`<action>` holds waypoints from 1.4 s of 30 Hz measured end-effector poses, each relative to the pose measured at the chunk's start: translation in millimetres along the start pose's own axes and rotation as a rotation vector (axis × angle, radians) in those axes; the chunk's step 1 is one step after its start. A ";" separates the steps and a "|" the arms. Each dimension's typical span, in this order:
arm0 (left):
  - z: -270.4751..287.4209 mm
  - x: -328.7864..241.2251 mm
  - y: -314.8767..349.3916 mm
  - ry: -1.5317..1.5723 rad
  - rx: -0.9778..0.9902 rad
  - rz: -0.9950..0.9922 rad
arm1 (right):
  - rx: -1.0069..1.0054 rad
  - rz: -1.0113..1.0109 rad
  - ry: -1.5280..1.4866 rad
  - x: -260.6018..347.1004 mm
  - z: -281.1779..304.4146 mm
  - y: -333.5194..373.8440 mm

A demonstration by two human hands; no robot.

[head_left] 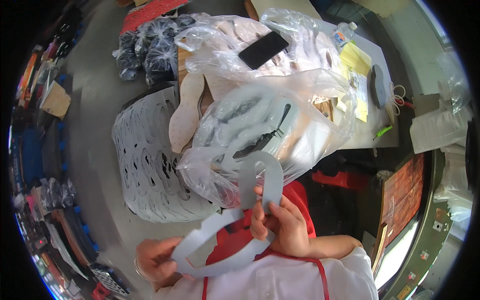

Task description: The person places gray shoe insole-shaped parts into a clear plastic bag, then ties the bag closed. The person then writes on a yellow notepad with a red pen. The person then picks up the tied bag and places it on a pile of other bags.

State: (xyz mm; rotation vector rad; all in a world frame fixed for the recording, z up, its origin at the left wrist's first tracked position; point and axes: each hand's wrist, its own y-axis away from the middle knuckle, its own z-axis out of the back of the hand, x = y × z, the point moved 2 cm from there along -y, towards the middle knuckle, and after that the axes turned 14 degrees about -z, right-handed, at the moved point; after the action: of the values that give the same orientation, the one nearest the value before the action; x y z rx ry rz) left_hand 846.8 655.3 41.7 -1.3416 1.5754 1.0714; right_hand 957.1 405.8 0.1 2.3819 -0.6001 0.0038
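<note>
Grey cut-out pieces (235, 235) sit pinched in both the left hand (155, 260) and right hand (282, 225), the clear bag (300, 130) beyond still full.

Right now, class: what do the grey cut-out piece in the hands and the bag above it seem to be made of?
Grey cut-out piece: probably thin synthetic sheet or foam, matte; it bends limply between the hands.
Bag: clear plastic film, glossy; it wrinkles, glints and shows its contents.
</note>
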 end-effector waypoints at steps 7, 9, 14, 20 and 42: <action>-17.8 20.3 -61.0 -0.169 -0.210 0.001 | -0.191 0.040 -0.210 61.3 22.9 -52.7; -23.5 45.1 -93.7 -0.292 -0.186 -0.003 | -0.195 0.159 -0.156 89.7 38.8 -71.6; -19.3 105.9 -171.5 -0.717 -0.085 0.002 | -0.356 0.247 0.023 143.6 89.2 -131.7; -22.8 149.3 -184.9 -0.625 -0.269 0.097 | -0.297 0.258 0.298 135.5 148.0 -134.3; -38.2 155.4 -170.6 -1.604 0.047 0.246 | -0.137 0.701 2.340 82.1 49.5 -31.7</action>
State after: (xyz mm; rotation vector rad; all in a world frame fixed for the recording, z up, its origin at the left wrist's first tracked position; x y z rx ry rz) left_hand 994.2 554.7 -109.7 0.0343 0.4753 1.5716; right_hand 1036.4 362.2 -44.7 0.5908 -0.0578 2.3105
